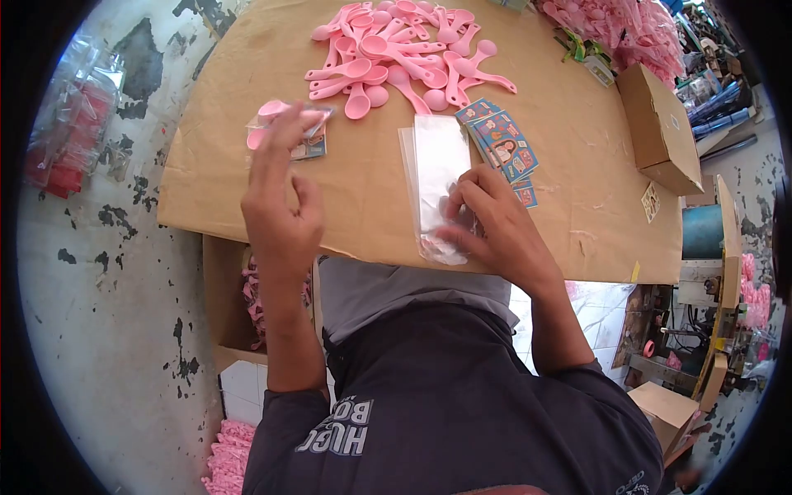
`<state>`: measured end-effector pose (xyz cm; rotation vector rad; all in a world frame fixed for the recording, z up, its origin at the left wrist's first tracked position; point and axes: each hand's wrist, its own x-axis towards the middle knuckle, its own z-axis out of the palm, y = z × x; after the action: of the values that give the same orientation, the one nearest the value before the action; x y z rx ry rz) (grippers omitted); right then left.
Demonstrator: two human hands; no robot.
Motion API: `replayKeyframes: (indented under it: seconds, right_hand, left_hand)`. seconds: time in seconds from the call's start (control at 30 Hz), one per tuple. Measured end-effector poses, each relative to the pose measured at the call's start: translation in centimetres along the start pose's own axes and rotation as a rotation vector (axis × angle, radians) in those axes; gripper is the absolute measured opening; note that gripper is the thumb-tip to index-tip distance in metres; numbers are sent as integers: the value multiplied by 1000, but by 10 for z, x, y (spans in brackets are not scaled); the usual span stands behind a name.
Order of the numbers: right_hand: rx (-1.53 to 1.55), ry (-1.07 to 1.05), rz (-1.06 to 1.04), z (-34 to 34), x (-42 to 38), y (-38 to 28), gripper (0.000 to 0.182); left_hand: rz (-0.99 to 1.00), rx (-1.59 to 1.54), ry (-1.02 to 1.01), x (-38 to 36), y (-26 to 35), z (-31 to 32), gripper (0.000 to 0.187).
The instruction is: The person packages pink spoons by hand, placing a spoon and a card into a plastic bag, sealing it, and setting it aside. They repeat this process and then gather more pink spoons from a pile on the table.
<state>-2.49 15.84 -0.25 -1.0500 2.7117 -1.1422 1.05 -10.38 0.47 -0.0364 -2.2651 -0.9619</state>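
My left hand point(283, 194) is over the left part of the table, its raised fingers beside a packed pink spoon point(271, 111) in clear film with a printed card point(310, 149). Whether the fingers touch the pack is unclear. My right hand point(487, 216) rests on a stack of clear plastic bags point(439, 157), thumb and fingers curled together at its lower right part. Just right of the bags lies a fanned set of blue printed cards point(506, 144). A heap of pink spoons point(388, 51) covers the table's far middle.
The brown-covered table point(355, 181) has an open cardboard box point(657, 128) at its right edge. Pink packed goods point(615, 33) are piled at the far right. Plastic packs point(74, 124) hang at the left wall. Another box point(224, 297) stands below the table.
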Motion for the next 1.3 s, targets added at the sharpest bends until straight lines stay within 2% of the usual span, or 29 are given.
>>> replayKeyframes:
  seconds: [0.07, 0.1, 0.13, 0.2, 0.23, 0.3, 0.33, 0.4, 0.43, 0.47, 0.5, 0.53, 0.57, 0.7, 0.77, 0.83, 0.87, 0.93, 1.03, 1.07, 1.13, 1.23, 1.3]
  right_hand:
    - [47, -3, 56, 3, 0, 8, 21]
    - [41, 13, 48, 1, 1, 7, 17]
    - [39, 12, 46, -2, 2, 5, 17]
    - [113, 80, 147, -9, 3, 0, 14]
    - [113, 79, 148, -13, 4, -1, 14]
    - [78, 231, 101, -21, 5, -3, 13]
    - [78, 236, 107, -23, 4, -5, 13]
    - [60, 290, -28, -28, 2, -11, 14]
    - [61, 293, -25, -29, 1, -16, 14]
    - [19, 286, -111, -30, -1, -23, 14]
    - [-25, 279, -193, -30, -2, -26, 14]
    - [-28, 284, -184, -30, -4, -26, 14]
    - [-44, 220, -188, -29, -5, -27, 14]
    - [-5, 107, -211, -27, -4, -23, 17]
    - [41, 68, -216, -29, -2, -18, 18]
    - [171, 172, -176, -38, 4, -5, 20]
    - [73, 260, -45, -44, 6, 4, 25]
    - [-322, 433, 61, -52, 12, 23, 33]
    - [-487, 480, 166, -47, 12, 54, 40]
    - [-488, 478, 161, -47, 12, 58, 40]
    - [-32, 384, 463, -45, 13, 61, 42]
    - [67, 401, 503, -45, 12, 67, 37]
    - [22, 426, 499, -45, 13, 69, 34]
  left_hand:
    - [45, -117, -50, -10, 6, 9, 49]
    - [1, -215, -76, -13, 14, 14, 41]
    - [1, -215, -72, -16, 19, 18, 41]
    - [-137, -346, -246, -22, 24, 27, 30]
    - [-138, -347, -247, -23, 27, 30, 30]
    - [52, -369, -367, -23, 33, 38, 20]
    - [55, -372, -374, -24, 36, 42, 20]
    - [269, -187, -494, -26, 36, 53, 19]
    - [274, -189, -479, -26, 35, 58, 20]
    - [277, -190, -484, -26, 36, 58, 20]
    - [91, -344, -435, -25, 39, 55, 23]
    - [-98, -496, -384, -25, 42, 54, 27]
    - [-199, -673, -353, -27, 44, 55, 39]
    - [-310, -819, -472, -21, 46, 49, 37]
    - [-508, -838, -637, -22, 43, 53, 29]
    - [-523, -930, -615, -21, 40, 54, 24]
    - [-538, -1022, -594, -22, 38, 54, 21]
    - [-586, -1104, -519, -24, 35, 54, 19]
    - [-680, -1271, -364, -25, 39, 55, 19]
    - [-733, -1356, -289, -26, 41, 55, 21]
    - [-714, -1382, -268, -28, 35, 58, 23]
    - [-687, -1381, -246, -31, 32, 63, 24]
    - [-670, -1360, -239, -31, 30, 67, 25]
